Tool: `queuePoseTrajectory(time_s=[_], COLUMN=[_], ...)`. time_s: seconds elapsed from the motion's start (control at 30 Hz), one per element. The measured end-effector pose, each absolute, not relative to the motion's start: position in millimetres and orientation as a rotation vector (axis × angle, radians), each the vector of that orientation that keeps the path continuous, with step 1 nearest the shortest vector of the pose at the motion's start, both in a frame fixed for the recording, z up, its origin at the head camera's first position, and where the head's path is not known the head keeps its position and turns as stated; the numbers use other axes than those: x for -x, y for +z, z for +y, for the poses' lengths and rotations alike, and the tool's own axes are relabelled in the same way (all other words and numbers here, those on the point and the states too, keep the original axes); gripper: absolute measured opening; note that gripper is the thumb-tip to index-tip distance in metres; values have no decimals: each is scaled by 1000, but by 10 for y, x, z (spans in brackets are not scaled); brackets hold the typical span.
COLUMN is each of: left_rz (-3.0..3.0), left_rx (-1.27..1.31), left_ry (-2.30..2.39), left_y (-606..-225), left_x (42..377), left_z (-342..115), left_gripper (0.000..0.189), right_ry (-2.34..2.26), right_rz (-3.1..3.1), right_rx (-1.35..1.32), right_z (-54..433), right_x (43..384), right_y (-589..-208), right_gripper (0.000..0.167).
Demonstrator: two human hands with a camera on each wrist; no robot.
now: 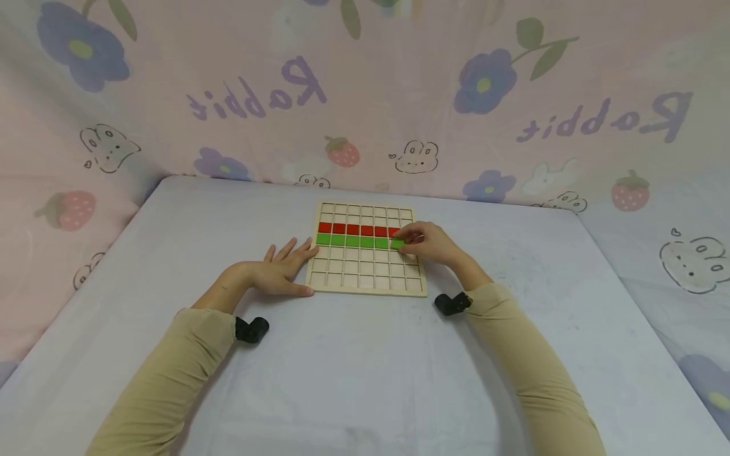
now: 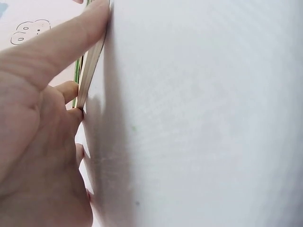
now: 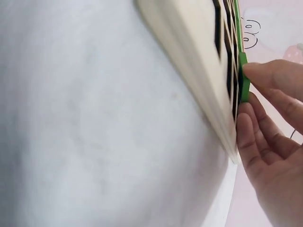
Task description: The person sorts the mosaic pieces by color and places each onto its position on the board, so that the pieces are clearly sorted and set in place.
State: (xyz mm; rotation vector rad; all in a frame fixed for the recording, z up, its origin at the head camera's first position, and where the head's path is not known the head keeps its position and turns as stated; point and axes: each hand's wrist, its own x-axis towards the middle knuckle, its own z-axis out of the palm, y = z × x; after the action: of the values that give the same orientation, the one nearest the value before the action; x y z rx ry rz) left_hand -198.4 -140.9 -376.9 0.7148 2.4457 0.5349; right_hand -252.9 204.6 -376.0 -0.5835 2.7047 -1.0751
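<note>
A square wooden grid board (image 1: 367, 266) lies flat on the table, with a row of red tiles (image 1: 353, 229) and, just in front of it, a row of green tiles (image 1: 352, 241). My right hand (image 1: 430, 244) pinches the green tile (image 1: 397, 244) at the right end of that row between thumb and fingers. In the right wrist view this green tile (image 3: 245, 78) sits tilted up a little from the grid. Fingers spread, my left hand (image 1: 276, 275) rests on the table, its fingertips against the board's left edge. Bare cells show behind and in front of the coloured rows.
A white cloth covers the table (image 1: 353, 367). Behind it hangs a pink cloth (image 1: 365, 95) printed with rabbits, flowers and strawberries. Each wrist carries a small black camera, the left one (image 1: 252, 330) and the right one (image 1: 453, 304) both low over the table.
</note>
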Motion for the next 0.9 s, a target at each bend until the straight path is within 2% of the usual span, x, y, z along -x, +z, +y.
queuePoseTrajectory(time_s=[0.9], left_rz=[2442], left_rx=[-735], left_ry=[521], left_y=[-3821], left_x=[2006], left_z=[-1419], left_gripper=[94], right_ry=[-1034], right_rz=[2732], right_rx=[515], right_z=[2065], right_x=[2531], right_y=[-3792], right_gripper=[29])
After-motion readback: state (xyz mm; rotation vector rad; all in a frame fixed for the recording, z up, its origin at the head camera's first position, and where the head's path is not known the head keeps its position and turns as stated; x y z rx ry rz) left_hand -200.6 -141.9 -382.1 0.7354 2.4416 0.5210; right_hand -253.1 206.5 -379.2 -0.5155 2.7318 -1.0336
